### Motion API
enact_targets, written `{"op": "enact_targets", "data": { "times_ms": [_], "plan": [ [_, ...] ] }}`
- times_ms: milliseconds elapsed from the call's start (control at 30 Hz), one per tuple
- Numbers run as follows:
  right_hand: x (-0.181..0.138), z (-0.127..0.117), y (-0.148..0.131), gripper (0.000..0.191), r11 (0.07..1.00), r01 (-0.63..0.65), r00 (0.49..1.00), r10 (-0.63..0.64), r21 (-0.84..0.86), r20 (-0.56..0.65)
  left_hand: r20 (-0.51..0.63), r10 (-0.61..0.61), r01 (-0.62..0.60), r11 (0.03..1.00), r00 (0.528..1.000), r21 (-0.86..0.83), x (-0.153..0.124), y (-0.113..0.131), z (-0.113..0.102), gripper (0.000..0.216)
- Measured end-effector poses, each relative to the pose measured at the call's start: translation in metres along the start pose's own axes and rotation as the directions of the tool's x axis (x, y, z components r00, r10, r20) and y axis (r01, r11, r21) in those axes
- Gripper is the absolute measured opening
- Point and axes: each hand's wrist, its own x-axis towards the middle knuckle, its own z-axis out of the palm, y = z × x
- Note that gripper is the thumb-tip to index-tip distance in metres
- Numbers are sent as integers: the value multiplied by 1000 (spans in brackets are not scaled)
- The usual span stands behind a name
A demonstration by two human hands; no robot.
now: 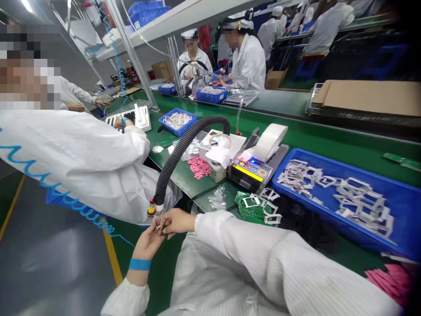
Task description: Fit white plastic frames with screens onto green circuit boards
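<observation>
My left hand (pixel 148 240), with a blue wristband, and my right hand (pixel 177 220) meet just below the nozzle (pixel 155 210) of a black corrugated hose (pixel 184 145). Fingers of both hands are pinched together on a small pale part I cannot make out, held right under the nozzle tip. The hose arcs up from the nozzle and back down toward the bench. Both arms wear white striped sleeves.
A blue tray (pixel 404 202) of white frame parts sits at right, green boards (pixel 255 206) and a label dispenser (pixel 259 158) beside it. Pink pads (pixel 198 166) lie on the green bench. A co-worker in white (pixel 82 153) sits close at left; more people work behind.
</observation>
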Motion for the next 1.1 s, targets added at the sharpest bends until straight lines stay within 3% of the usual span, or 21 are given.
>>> {"op": "enact_targets", "data": {
  "times_ms": [133, 267, 367, 533, 600, 667, 767, 833, 867, 967, 1033, 1100],
  "plan": [
    [29, 24, -13, 30, 972, -79, 995, 90, 222, -42, 48, 58, -60, 997, 997, 55, -2, 11, -14, 36],
    [18, 24, -22, 30, 914, -138, 971, 201, 383, -132, 65, 114, -119, 989, 991, 84, 1, 18, -13, 29],
    [-28, 13, -30, 19, 876, -121, 949, 241, 467, -206, 75, 96, -104, 987, 993, 121, -2, 5, -4, 22],
    [-159, -12, -39, 8, 825, 55, 934, 157, 563, -321, 223, -123, 71, 971, 967, 227, -35, -51, 41, 17],
    [-211, -17, -33, 16, 841, 236, 869, 43, 488, -494, 394, -235, 133, 954, 889, 270, -55, -72, 68, 23],
    [-255, -16, -19, 21, 912, 320, 690, -40, 256, -722, 538, -365, 204, 920, 760, 335, -73, -89, 95, 30],
    [-301, -2, 8, 16, 976, 202, 368, -152, -81, -917, 649, -585, 276, 808, 486, 520, -91, -109, 132, 37],
    [-316, 11, 27, 17, 975, 127, 216, -206, -182, -954, 652, -682, 260, 730, 331, 632, -97, -122, 149, 37],
    [-321, 17, 35, 18, 973, 104, 166, -220, -205, -961, 644, -712, 246, 702, 281, 668, -100, -129, 156, 36],
    [-324, 28, 52, 20, 975, 73, 96, -216, -209, -972, 612, -768, 255, 640, 187, 725, -104, -145, 168, 35],
    [-322, 27, 57, 20, 976, 92, 114, -209, -199, -971, 599, -786, 292, 615, 155, 732, -106, -152, 171, 36],
    [-320, 22, 57, 20, 971, 134, 177, -222, -200, -959, 591, -791, 320, 608, 160, 727, -106, -154, 172, 37]
  ]
}}
